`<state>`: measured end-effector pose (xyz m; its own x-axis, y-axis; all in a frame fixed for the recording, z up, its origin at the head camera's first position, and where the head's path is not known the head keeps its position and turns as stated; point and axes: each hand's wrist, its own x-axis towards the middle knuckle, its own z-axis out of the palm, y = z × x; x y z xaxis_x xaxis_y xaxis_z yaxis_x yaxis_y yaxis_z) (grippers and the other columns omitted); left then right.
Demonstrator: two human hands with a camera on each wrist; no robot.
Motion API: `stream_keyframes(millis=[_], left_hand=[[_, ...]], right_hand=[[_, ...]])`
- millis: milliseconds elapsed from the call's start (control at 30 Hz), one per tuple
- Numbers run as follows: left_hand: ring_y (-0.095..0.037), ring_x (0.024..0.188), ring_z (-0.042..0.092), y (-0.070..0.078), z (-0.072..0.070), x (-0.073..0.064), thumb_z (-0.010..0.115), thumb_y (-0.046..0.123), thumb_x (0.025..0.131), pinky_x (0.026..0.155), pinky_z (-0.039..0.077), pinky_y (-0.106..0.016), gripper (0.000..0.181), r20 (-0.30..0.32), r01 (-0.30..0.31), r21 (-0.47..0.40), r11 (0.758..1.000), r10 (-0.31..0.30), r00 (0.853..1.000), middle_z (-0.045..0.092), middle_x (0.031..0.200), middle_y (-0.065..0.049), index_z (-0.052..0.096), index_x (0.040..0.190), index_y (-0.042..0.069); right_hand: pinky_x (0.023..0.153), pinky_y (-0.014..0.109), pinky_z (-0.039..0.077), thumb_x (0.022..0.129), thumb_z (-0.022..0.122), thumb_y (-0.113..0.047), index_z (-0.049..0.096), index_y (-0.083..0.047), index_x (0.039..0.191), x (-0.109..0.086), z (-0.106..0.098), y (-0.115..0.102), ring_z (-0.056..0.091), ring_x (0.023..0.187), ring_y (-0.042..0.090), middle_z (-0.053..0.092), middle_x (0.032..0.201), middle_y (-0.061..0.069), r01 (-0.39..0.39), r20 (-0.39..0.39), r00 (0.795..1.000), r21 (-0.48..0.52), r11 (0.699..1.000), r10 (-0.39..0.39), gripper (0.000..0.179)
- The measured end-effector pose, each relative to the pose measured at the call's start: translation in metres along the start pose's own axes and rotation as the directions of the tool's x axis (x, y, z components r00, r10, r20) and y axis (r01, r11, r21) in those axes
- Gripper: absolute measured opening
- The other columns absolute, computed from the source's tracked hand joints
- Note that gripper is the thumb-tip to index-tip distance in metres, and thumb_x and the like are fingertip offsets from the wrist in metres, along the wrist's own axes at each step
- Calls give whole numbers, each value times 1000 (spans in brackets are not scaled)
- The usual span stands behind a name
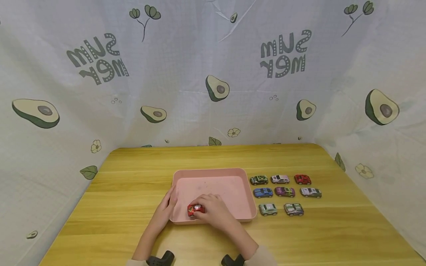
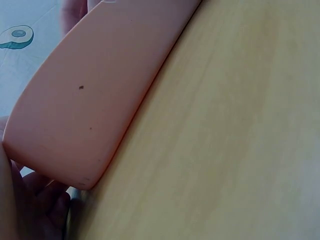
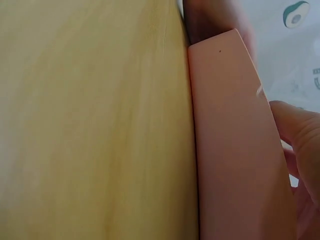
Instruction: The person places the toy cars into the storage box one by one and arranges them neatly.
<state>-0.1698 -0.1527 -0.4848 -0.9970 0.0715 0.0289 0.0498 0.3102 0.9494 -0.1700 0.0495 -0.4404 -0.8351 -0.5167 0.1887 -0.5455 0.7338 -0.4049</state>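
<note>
A shallow pink tray (image 1: 213, 172) lies on the wooden table. Over its front left part, my right hand (image 1: 214, 212) pinches a small red toy car (image 1: 191, 210) from above, between thumb and fingers. The palm side and part of the car are hidden in the head view. At the tray's left wall, my left hand (image 1: 164, 211) holds the side, thumb over the rim and fingers along the outside. In the left wrist view, curled fingers (image 2: 47, 200) show beyond the tray's end. The right wrist view has my right thumb (image 3: 295, 122) behind the front rim.
Right of the tray, several toy cars stand in loose rows, among them a blue car (image 1: 263, 192), a purple and green car (image 1: 284, 191) and another red car (image 1: 303, 179). A pale cloth with avocado prints (image 1: 217, 88) hangs around the table (image 1: 139, 177).
</note>
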Motion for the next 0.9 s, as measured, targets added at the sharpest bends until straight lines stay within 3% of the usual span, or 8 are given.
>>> stream_keyframes(millis=[567, 900], left_hand=[[-33, 138, 19, 1, -1, 0, 40, 29, 97, 111, 18, -54, 51, 12, 3, -2, 1000, -3, 1000, 23, 150, -15, 25, 144, 16], [-33, 138, 19, 1, -1, 0, 41, 29, 97, 111, 18, -54, 51, 11, 15, -3, 1000, -15, 1000, 23, 150, -14, 26, 144, 15]], right_hand=[[77, 32, 32, 76, 70, -31, 67, -28, 93, 7, 5, -1, 59, 88, 1, 67, 93, -14, -63, 46, 997, -24, 998, 64, 17], [86, 42, 34, 75, 72, -32, 67, -27, 94, 10, 4, -1, 59, 90, 3, 68, 96, -12, -93, 120, 988, 1, 996, 92, 20]])
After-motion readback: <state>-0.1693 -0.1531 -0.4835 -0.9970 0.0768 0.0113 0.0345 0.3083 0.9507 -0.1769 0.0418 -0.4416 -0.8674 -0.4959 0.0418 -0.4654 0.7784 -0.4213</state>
